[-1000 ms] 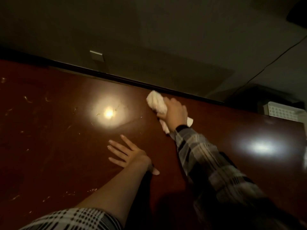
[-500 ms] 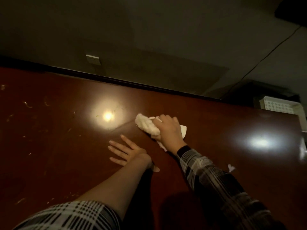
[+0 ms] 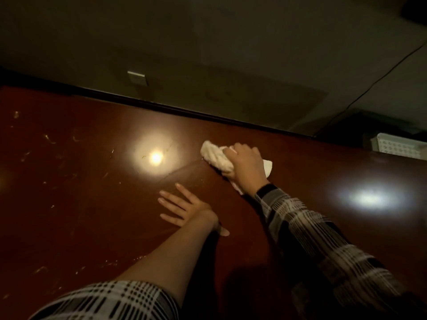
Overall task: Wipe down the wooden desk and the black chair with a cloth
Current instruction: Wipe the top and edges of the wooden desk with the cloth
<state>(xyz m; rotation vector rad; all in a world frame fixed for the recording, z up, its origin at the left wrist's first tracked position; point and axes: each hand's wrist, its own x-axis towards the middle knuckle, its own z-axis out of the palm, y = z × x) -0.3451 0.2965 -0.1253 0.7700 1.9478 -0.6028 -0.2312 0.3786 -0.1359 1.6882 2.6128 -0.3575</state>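
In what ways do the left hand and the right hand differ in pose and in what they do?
The left hand lies flat on the wooden desk with straight, spread fingers and holds nothing; the right hand curls its fingers around the white cloth and presses it on the desk. The left forearm is bare; the right is covered to the wrist by a plaid sleeve. Both touch the same desk top.

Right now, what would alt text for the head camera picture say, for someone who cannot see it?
A person's right hand grips a bunched white cloth against a dark reddish wooden desk, while the left hand rests flat with fingers spread. Two lamp glares shine on the desk; pale scuffs mark its left side. Both sleeves are plaid.
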